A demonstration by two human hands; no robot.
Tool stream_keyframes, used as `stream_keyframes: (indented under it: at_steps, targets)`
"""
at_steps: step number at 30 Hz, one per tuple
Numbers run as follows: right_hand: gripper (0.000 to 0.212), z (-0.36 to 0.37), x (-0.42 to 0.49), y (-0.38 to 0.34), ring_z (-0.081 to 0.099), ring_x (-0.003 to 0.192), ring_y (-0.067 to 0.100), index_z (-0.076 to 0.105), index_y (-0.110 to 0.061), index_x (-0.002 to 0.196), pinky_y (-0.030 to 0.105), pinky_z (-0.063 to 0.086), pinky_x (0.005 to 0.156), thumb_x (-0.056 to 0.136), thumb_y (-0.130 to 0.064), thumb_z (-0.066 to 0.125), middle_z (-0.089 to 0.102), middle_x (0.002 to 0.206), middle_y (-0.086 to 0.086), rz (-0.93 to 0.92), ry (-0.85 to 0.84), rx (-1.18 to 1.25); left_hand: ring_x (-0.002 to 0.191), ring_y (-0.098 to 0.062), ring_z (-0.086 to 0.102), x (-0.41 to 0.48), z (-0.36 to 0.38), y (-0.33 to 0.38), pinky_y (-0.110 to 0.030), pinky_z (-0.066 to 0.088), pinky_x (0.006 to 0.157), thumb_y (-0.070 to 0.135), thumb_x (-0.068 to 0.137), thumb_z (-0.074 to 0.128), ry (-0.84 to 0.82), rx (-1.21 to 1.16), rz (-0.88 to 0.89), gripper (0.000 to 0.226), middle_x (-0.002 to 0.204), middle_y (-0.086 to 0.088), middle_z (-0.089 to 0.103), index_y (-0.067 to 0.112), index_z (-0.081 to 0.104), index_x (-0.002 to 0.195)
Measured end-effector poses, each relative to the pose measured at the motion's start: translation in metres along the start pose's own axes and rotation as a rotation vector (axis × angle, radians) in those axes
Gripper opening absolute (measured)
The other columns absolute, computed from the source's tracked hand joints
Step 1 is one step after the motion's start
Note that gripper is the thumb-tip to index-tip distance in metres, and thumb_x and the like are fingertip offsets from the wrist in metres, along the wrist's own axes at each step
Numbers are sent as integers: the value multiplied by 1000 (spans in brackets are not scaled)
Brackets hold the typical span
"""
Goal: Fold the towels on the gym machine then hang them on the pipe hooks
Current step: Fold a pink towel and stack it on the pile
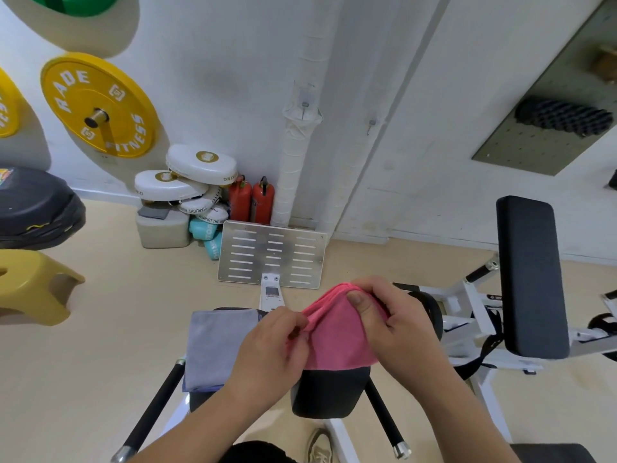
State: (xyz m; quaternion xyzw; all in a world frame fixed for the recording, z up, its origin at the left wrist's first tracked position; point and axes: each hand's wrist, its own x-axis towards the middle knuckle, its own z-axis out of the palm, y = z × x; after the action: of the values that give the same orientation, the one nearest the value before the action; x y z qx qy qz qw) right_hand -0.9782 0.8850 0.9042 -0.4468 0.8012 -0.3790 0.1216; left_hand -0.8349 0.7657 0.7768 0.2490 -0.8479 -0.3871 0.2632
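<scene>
A pink towel [337, 339], folded small, is held above the black pad [329, 392] of the white gym machine. My left hand [270, 352] pinches its left edge. My right hand [397, 319] grips its top right, thumb on the cloth. A grey towel [213, 345] lies folded flat on the machine's left pad, beside my left hand. On the white wrapped pipe [293, 152] against the wall sits a small hook [304, 106]; a second hook [371, 125] is on the wall to its right. Both hooks are bare.
The machine's metal footplate [272, 253] stands ahead near the wall. Two red extinguishers [252, 198] and stacked white pads [187, 182] fill the corner. A yellow stool [30, 285] is at left, a black upright pad [531, 275] at right, black handles [157, 406] below.
</scene>
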Motion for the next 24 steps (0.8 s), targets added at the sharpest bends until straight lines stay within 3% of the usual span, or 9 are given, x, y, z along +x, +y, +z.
stream_keyframes:
  at_steps: [4,8,11,13,17,19,20,22,24]
  targets:
    - [12,2,0,9,64,92,2,68,-36,102,30,54,81,102,-33,56,69,92,-21,68,134,-106,60,-5,50,-14,-1,0,-16,36,54,23,92,49,-274,-105,-105,25,67,20,53,45,42,84]
    - [12,4,4,18,62,88,-2,64,-38,102,34,54,78,103,-37,52,68,89,-22,125,201,-164,62,-14,52,-25,2,-11,-30,44,60,39,96,47,-559,84,32,15,75,4,61,40,44,81]
    - [12,1,11,30,63,86,0,63,-38,102,37,54,78,103,-36,52,68,88,-21,142,184,-214,77,-17,64,-30,4,-29,-30,51,60,34,81,61,-557,410,296,5,83,9,68,31,60,85]
    - [12,-2,13,39,64,85,6,64,-35,102,42,55,79,103,-36,51,69,88,-18,160,172,-235,77,-15,67,-29,6,-32,-29,50,54,24,60,77,-555,587,377,25,82,14,71,33,70,83]
    - [13,-10,13,53,64,82,3,62,-33,99,43,55,76,104,-32,50,70,84,-18,188,237,-184,58,-19,57,-16,1,-31,-29,29,47,12,33,81,-437,760,294,31,59,8,61,26,68,57]
    - [14,-16,13,58,65,81,3,63,-32,98,38,55,74,104,-28,51,70,82,-16,178,252,-130,56,-20,55,-15,1,-40,-29,28,43,15,48,87,-347,650,152,25,65,7,59,26,70,65]
    - [14,-19,12,58,65,81,4,63,-32,97,32,54,73,104,-26,52,69,82,-14,164,239,-92,61,-19,57,-17,1,-46,-32,37,42,23,67,84,-284,537,66,16,72,7,60,27,72,76]
    - [17,-24,9,57,64,80,7,64,-30,94,22,49,70,103,-20,54,68,81,-9,131,174,-18,72,-9,62,-17,-3,-46,-30,54,61,35,93,65,-285,277,-150,5,83,13,65,33,65,99]
    - [18,-30,8,52,62,78,9,63,-29,92,18,46,69,103,-19,54,66,80,-7,129,73,22,72,-4,61,-17,-5,-45,-24,54,70,37,97,62,-296,141,-224,16,86,19,65,42,50,106]
